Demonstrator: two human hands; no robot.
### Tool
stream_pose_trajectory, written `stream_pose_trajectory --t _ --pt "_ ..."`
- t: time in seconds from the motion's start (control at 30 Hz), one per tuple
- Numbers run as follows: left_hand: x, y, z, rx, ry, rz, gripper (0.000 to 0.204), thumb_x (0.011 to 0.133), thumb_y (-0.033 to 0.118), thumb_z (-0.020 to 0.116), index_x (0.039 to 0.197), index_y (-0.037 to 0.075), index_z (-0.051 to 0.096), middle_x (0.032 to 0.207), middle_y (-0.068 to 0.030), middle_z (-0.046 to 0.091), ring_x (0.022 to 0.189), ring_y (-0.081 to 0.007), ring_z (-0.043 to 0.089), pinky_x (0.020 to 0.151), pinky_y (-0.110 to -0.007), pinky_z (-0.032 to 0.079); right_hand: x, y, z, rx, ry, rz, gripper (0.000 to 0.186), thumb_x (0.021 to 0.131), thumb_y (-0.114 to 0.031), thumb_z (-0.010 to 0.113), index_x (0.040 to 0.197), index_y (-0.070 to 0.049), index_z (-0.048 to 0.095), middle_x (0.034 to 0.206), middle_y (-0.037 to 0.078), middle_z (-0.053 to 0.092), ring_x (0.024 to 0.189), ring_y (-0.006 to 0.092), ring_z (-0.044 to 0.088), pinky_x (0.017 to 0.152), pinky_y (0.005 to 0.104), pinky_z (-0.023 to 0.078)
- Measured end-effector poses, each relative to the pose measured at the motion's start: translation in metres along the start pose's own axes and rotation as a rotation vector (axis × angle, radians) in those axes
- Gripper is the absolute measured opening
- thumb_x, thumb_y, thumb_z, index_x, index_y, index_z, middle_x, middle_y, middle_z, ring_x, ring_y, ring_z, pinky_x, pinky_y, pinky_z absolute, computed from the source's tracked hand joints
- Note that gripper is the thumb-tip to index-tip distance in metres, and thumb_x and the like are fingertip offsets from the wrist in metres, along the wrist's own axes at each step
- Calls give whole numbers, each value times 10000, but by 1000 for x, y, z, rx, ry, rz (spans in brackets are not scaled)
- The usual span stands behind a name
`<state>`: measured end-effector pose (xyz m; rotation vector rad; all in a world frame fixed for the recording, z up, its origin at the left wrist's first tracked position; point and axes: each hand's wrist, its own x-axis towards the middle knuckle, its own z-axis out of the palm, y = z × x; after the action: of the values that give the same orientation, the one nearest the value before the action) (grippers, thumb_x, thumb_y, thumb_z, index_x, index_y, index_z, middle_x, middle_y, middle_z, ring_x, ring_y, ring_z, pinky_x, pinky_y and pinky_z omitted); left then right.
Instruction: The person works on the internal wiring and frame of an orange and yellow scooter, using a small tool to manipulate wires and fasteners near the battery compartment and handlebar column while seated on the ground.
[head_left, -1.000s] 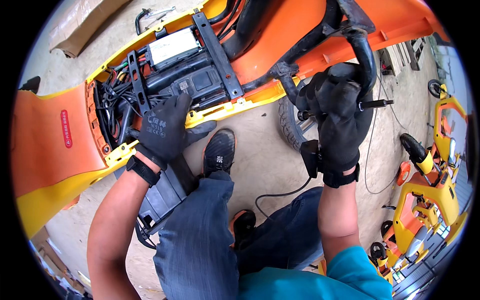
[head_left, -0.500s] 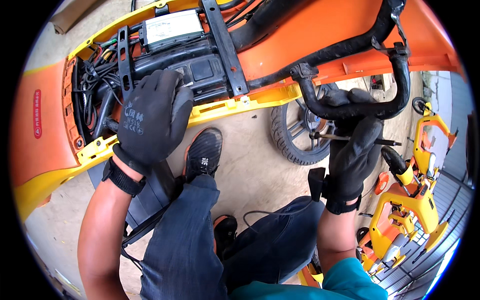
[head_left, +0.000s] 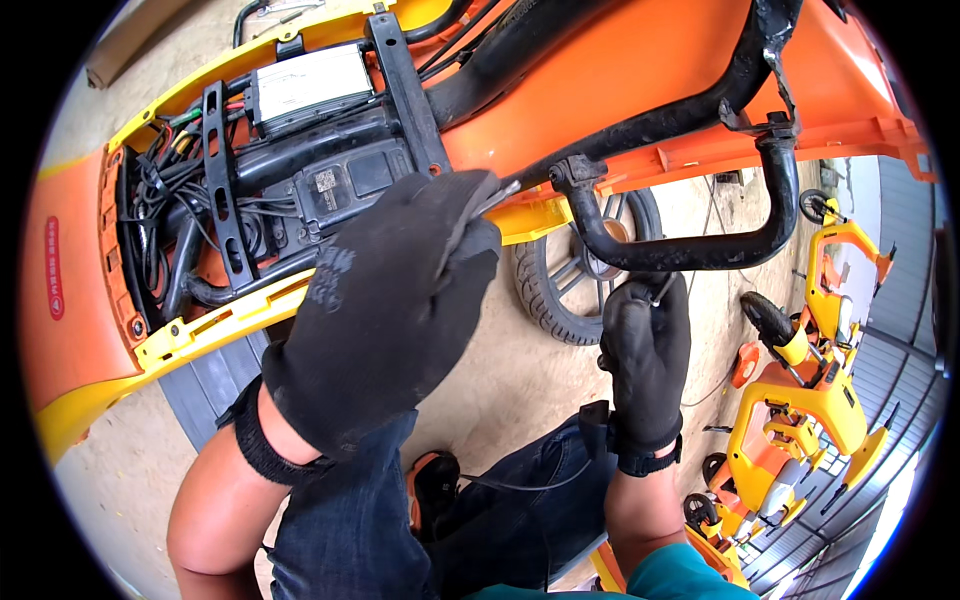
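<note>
The orange and yellow vehicle body lies across the far side, its bay exposing black cables and a silver-white box. Over the bay's near edge, my left hand, black-gloved, is closed; a small bright metal piece sticks out at its fingertips, its kind unclear. Below the bent black tube, my right hand, gloved too, is closed with its fingers up. It holds a slim metal rod, most of which the glove hides.
A spoked wheel with a black tyre stands beyond my right hand. Several yellow and orange vehicles stand on the right. A dark grey panel sits under the body at left. My knees and a shoe are below.
My left hand has moved right and nearer, off the bay, and now pinches a small metal piece. My right hand has dropped below the bent tube and turned, still gripping the rod.
</note>
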<state>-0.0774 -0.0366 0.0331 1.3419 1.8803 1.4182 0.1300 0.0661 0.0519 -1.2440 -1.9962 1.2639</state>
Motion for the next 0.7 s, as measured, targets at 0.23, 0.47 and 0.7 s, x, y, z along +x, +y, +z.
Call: stream_pose_trajectory --t 0.23,0.47,0.7 --pt "9 -10 18 -194 -20 -72 340 903 99 602 1225 -6 570 870 -101 616 747 -166 581 705 -302 474 -6 -3 -4 146 11 119 420 1042 -353 422 1250 -1 521 819 9 538 572 42 420 480 184 330" --pt "10 -21 25 -204 58 -39 306 893 76 633 1191 10 612 833 -84 622 667 -130 577 628 -274 476 -4 -6 9 56 90 171 331 1050 -314 413 1156 -28 539 750 -1 505 510 44 377 435 186 298" --pt "11 -27 29 -159 121 39 305 886 60 658 1183 7 620 852 -93 634 675 -131 589 634 -276 489 3 -1 0 -18 158 -15 395 1024 -375 464 1152 -9 541 775 2 550 523 31 388 437 192 259"
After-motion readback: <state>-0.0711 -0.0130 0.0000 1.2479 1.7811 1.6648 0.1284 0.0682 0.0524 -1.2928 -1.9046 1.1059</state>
